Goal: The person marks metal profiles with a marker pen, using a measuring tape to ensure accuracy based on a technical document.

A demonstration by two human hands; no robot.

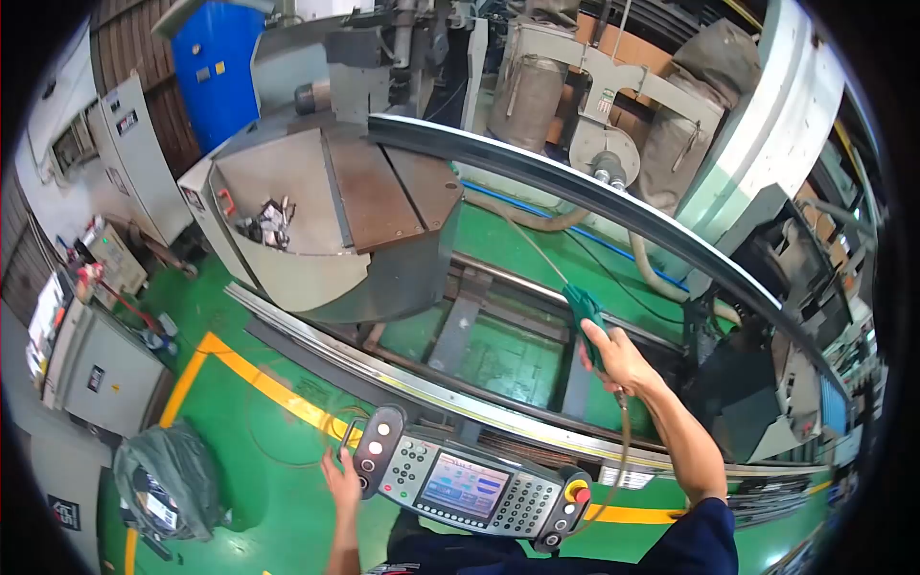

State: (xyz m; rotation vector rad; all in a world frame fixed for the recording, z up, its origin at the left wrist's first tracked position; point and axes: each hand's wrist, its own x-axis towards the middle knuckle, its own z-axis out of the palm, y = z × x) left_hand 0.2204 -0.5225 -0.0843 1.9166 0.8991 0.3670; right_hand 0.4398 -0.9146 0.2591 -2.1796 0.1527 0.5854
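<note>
My right hand (pixel 618 359) is wrapped round a green air gun (pixel 583 309), whose long thin nozzle points up and left toward a long dark profile (pixel 575 187). A hose runs down from the gun's grip. My left hand (pixel 342 476) is at the left end of a control panel (pixel 470 489), beside its black handle and round buttons, with the fingers apart. The panel has a lit screen, a keypad and a red knob on a yellow base. One end of the profile lies over the brown metal table (pixel 379 192) of a machine.
Metal scraps lie in the machine's grey tray (pixel 287 192). A rail (pixel 431 388) crosses below the frame. A blue cabinet (pixel 216 72) stands behind at left, a bagged bin (pixel 172 479) at lower left, and a dark machine part (pixel 728 412) at right.
</note>
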